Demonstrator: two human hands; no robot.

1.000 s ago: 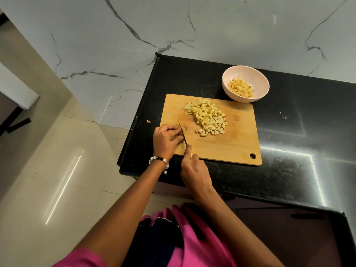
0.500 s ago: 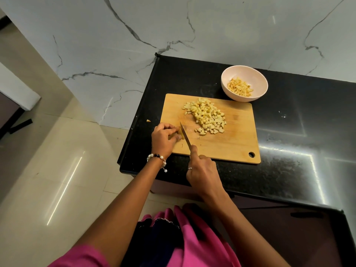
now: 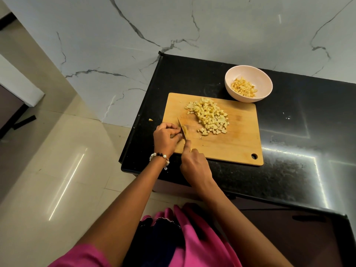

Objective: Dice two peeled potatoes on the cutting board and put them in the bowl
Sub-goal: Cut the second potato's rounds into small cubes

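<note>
A wooden cutting board lies on the black counter. A heap of diced potato covers its far middle. At the board's near left corner my left hand, fingers curled, holds down a small potato piece that is mostly hidden. My right hand grips a knife, forefinger along the spine, blade down on the piece right beside my left fingers. A pale pink bowl stands just behind the board's far right corner with some diced potato in it.
The black counter ends at a left edge close to the board, with tiled floor below. A stray potato bit lies on the counter left of the board. A marble wall stands behind the counter.
The knife lifted off the board half a second ago and has come down again on the piece, a little further left. My left hand stayed on the piece.
</note>
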